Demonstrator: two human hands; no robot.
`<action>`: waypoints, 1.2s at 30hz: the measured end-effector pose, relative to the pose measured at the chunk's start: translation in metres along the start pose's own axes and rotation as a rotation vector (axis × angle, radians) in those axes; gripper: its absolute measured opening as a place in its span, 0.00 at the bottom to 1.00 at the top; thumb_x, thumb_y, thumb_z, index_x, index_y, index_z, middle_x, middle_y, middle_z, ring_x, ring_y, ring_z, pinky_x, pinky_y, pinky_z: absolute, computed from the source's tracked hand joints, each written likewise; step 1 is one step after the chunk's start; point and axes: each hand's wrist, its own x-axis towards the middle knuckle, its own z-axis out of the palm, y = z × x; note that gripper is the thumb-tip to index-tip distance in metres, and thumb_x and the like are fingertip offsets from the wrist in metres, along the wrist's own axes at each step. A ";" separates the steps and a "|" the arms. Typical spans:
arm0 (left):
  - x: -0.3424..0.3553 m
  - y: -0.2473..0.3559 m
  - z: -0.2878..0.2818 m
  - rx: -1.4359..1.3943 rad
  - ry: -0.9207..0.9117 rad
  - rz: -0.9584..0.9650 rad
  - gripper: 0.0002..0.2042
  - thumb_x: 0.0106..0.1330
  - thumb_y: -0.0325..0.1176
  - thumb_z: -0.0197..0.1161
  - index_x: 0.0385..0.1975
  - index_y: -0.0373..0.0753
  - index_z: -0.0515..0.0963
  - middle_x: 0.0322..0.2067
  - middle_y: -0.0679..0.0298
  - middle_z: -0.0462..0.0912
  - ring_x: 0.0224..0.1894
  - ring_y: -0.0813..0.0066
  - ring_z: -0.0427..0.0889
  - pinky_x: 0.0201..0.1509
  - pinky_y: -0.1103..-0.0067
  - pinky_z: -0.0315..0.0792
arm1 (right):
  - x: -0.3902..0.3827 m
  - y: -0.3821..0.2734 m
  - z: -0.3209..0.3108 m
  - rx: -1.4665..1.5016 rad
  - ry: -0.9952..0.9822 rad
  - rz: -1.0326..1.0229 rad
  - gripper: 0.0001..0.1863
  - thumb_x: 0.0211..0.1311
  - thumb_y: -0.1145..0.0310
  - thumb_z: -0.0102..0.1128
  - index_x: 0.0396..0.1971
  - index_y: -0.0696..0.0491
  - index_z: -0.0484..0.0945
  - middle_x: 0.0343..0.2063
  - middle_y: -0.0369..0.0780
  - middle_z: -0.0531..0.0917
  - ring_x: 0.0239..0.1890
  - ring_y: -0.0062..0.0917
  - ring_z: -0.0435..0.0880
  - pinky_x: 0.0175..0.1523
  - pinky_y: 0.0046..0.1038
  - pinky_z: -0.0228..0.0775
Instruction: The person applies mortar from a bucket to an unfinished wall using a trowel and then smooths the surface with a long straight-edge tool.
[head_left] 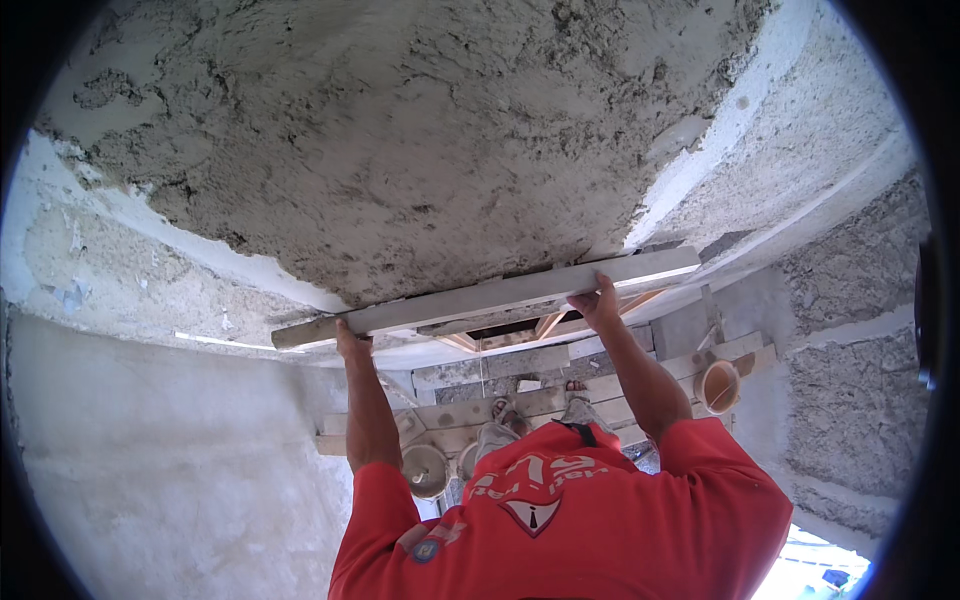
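Note:
A long, straight screed board (520, 288), grey with mortar, lies across the lower edge of a wide patch of rough wet plaster (420, 150). My left hand (352, 343) grips it near its left end. Further along, toward the right end, my right hand (600, 302) is closed around its lower side, with the thumb on the near face. The board slants slightly, its right end higher in the picture. Smooth pale strips (690, 165) border the plaster on both sides. Part of each hand's fingers is hidden behind the board.
Below me are scaffold planks (540, 400) with my feet on them. A round bucket (426, 471) stands at the left, and an orange-brown bucket (717, 387) at the right. A wood-framed opening (515, 332) shows under the board. Side walls (150, 430) close in left and right.

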 end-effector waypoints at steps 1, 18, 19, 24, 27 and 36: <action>0.003 0.004 -0.003 0.002 -0.008 0.003 0.19 0.63 0.49 0.59 0.50 0.47 0.72 0.47 0.61 0.75 0.49 0.59 0.75 0.49 0.56 0.70 | -0.001 0.002 0.005 0.026 0.049 0.006 0.30 0.60 0.48 0.49 0.54 0.55 0.64 0.44 0.52 0.74 0.47 0.42 0.77 0.47 0.45 0.74; 0.022 -0.010 -0.024 0.034 0.062 0.019 0.22 0.62 0.45 0.62 0.49 0.37 0.70 0.44 0.58 0.77 0.41 0.59 0.79 0.41 0.56 0.76 | 0.008 0.029 -0.031 0.056 0.066 0.031 0.27 0.62 0.50 0.52 0.55 0.53 0.65 0.48 0.47 0.73 0.47 0.40 0.77 0.46 0.43 0.75; 0.023 -0.012 -0.021 0.028 0.054 0.004 0.22 0.63 0.44 0.62 0.50 0.36 0.70 0.44 0.58 0.77 0.42 0.59 0.79 0.43 0.58 0.77 | 0.013 0.029 -0.030 0.046 0.073 0.026 0.27 0.63 0.51 0.51 0.54 0.53 0.65 0.48 0.47 0.73 0.47 0.40 0.77 0.46 0.42 0.75; 0.040 0.006 -0.029 -0.062 0.005 0.040 0.21 0.63 0.43 0.61 0.50 0.36 0.70 0.44 0.57 0.76 0.43 0.59 0.78 0.45 0.59 0.76 | 0.016 0.032 0.004 0.098 -0.019 0.036 0.22 0.66 0.55 0.47 0.51 0.55 0.66 0.44 0.45 0.75 0.44 0.37 0.79 0.45 0.39 0.78; 0.044 0.009 -0.028 -0.039 -0.002 -0.006 0.20 0.65 0.46 0.58 0.52 0.42 0.70 0.48 0.61 0.76 0.51 0.59 0.75 0.52 0.54 0.71 | 0.015 0.032 0.009 0.079 0.022 0.031 0.23 0.66 0.55 0.47 0.53 0.55 0.65 0.47 0.46 0.74 0.47 0.37 0.77 0.48 0.40 0.75; 0.013 0.002 -0.006 -0.027 -0.026 0.141 0.21 0.64 0.45 0.60 0.48 0.35 0.72 0.41 0.59 0.78 0.40 0.61 0.80 0.40 0.64 0.78 | 0.004 -0.001 0.008 0.003 0.048 -0.034 0.29 0.63 0.51 0.51 0.57 0.55 0.62 0.53 0.47 0.69 0.54 0.41 0.70 0.56 0.45 0.64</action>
